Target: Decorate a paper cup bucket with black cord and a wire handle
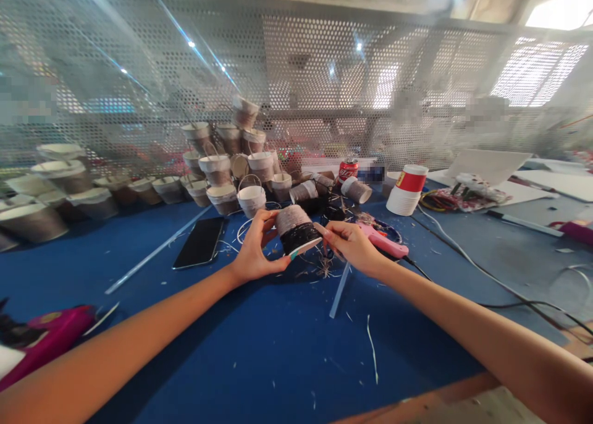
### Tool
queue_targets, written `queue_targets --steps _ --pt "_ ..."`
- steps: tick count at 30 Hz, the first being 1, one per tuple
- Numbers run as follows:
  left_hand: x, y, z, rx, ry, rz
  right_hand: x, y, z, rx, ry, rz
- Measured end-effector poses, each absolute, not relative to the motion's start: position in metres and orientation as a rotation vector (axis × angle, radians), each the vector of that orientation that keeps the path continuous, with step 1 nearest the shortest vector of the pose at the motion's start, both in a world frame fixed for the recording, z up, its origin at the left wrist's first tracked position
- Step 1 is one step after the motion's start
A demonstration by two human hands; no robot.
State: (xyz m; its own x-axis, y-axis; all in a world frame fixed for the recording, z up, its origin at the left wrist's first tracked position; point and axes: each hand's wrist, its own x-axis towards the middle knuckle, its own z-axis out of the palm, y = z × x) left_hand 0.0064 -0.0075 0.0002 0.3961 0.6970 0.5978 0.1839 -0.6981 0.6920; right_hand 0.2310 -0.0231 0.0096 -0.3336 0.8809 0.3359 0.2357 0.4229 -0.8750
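Tilted on its side above the blue table, a small cup (291,219) wrapped in grey fuzzy material has a wide black band (300,237) round its white rim. My left hand (254,248) grips the cup from the left, thumb under the rim and fingers behind the body. On the other side, my right hand (345,245) has its fingers pinched together against the black band near the rim. Below the cup lie loose fibre scraps (325,263). A pink glue gun (383,241) rests just beyond my right hand.
Stacked wrapped cups (215,170) stand at the back left. A phone (199,243), clear glue sticks (340,291) and a magenta tool (62,328) lie on the blue table (222,350). Behind are a red can (348,169), stacked paper cups (406,192) and cables (456,245).
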Motion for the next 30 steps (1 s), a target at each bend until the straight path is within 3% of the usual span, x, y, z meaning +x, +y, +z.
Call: queue_targets --steps 30 --pt "0.0071 -0.0065 0.0007 2.206 0.719 1.282 0.2308 -0.0248 0.0104 -0.964 -1.807 0.855"
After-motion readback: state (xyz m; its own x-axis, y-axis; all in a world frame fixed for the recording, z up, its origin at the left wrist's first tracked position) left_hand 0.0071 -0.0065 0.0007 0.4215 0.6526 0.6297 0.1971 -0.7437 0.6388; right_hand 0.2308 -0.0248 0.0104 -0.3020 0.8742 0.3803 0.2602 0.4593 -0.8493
